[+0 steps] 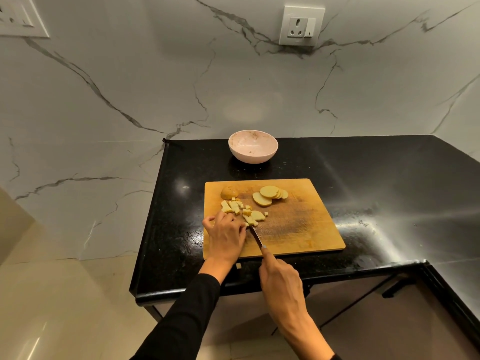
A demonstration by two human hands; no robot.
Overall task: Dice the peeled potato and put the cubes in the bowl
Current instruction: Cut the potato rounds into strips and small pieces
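A wooden cutting board lies on the black counter. On it are several round potato slices, a potato end piece, and a pile of potato cubes. My right hand grips a knife whose blade tip meets the potato strips near the board's left side. My left hand rests on the board with curled fingers holding those strips against the blade. A pale pink bowl stands behind the board and holds no potato.
One potato cube lies on the black counter in front of the board. The counter's left edge drops to a tiled floor. A marble wall with a socket rises behind.
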